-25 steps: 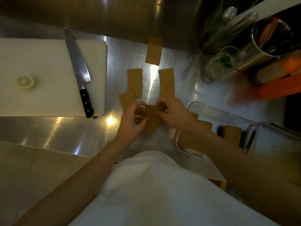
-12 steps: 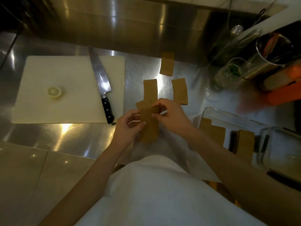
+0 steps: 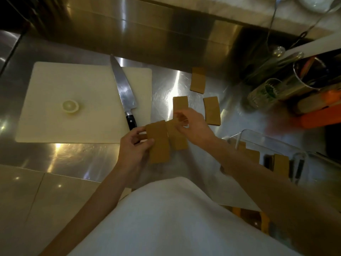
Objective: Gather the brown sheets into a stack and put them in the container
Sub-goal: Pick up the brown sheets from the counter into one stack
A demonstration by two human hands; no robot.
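Three loose brown sheets at 12 o'clock | left hand pinches our stack | right hand grips another sheet, adding it

Colours on the steel counter

Brown sheets are seen on silver steel; a cream cutting board at nine o'clock carries a pale yellow lemon slice and a black-handled knife. Orange boxes are seen at three o'clock.
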